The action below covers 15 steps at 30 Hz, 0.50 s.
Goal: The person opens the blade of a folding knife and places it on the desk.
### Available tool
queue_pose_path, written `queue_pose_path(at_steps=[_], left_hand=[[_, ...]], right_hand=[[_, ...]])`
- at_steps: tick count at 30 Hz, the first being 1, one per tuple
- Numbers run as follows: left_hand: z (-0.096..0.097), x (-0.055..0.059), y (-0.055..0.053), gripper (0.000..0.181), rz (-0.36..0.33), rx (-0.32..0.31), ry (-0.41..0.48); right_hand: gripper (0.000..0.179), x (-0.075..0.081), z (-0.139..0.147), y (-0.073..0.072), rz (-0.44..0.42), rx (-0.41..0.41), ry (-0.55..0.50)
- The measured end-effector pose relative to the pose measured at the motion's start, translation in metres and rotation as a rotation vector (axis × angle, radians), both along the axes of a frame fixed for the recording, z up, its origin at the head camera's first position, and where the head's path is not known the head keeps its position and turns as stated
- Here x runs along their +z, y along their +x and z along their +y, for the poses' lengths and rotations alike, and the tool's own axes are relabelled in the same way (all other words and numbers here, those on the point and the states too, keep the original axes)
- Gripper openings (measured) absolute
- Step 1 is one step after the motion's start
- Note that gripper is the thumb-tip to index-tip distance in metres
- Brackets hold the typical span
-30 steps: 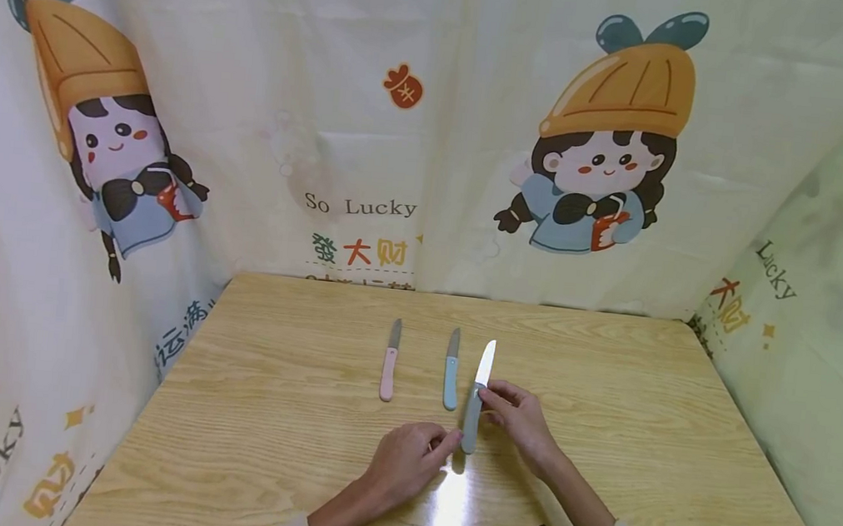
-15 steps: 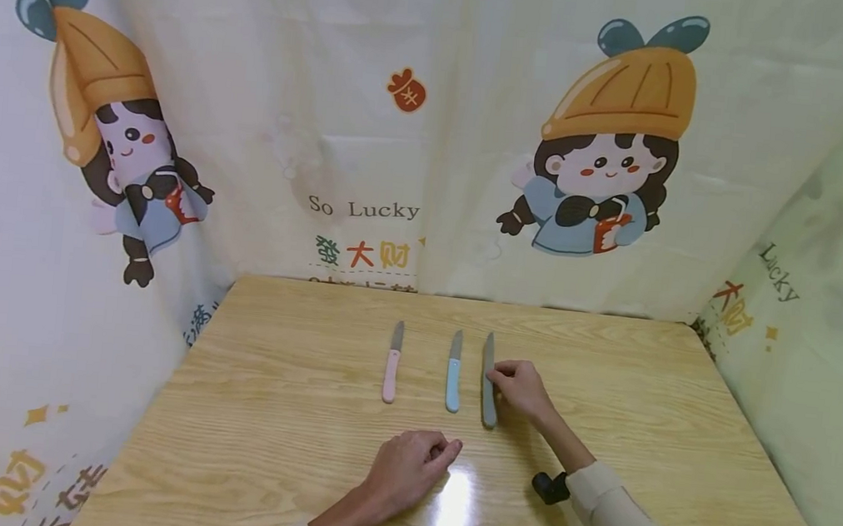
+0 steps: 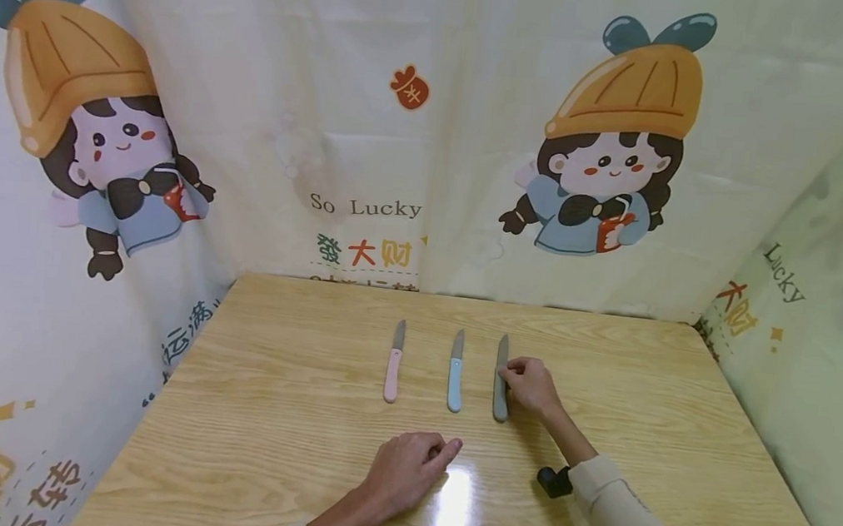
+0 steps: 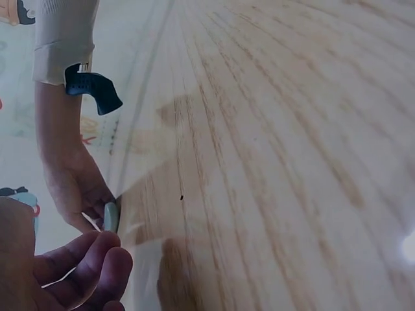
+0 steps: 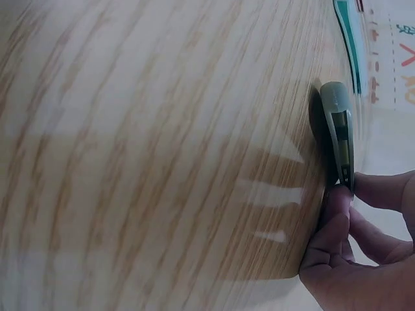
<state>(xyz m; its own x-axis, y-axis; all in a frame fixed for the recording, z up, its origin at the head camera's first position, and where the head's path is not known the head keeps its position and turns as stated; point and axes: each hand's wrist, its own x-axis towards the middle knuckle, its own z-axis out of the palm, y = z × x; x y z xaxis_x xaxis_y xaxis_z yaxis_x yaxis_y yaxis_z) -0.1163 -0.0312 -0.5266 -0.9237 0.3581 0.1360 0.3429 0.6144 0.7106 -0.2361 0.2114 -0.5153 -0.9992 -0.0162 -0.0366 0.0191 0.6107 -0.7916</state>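
Observation:
In the head view my right hand pinches a grey-green folding knife near where its handle meets the unfolded blade. The blade points to the back of the table. Up close in the right wrist view, thumb and fingers hold the slotted handle just over the wood. My left hand rests on the table nearer the front, its fingers loosely curled around nothing. To the left of the grey-green knife lie a light blue folding knife and a pink one, both unfolded and roughly parallel to it.
The wooden table ends at a patterned curtain behind, with curtain on both sides too. A black wrist mount sticks out by the right sleeve. Bright glare lies on the front of the table.
My right hand has carried the grey-green knife from above the left fingertips, away and then right, lowering it beside the blue knife. The left hand's fingertips no longer touch it.

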Motion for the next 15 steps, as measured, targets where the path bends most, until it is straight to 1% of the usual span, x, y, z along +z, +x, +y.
queue_pose_path(at_steps=[4,7,12,15], left_hand=[[-0.0011,-0.0002,0.0000,0.053,-0.017,-0.003,0.001],[-0.0019,-0.0008,-0.0002,0.052,-0.017,0.000,-0.005],[-0.0029,-0.0008,0.0006,0.051,-0.004,0.005,-0.009],[-0.0038,-0.0008,0.0020,0.049,0.013,0.009,-0.013]], right_hand=[[0.025,-0.0021,-0.0002,0.0002,-0.012,-0.021,-0.002],[0.027,-0.0038,-0.0008,0.0009,-0.003,-0.040,0.011],[0.029,-0.0046,-0.0016,0.0027,0.019,-0.064,0.037],[0.028,-0.0032,-0.0031,0.0041,0.035,-0.059,0.044]])
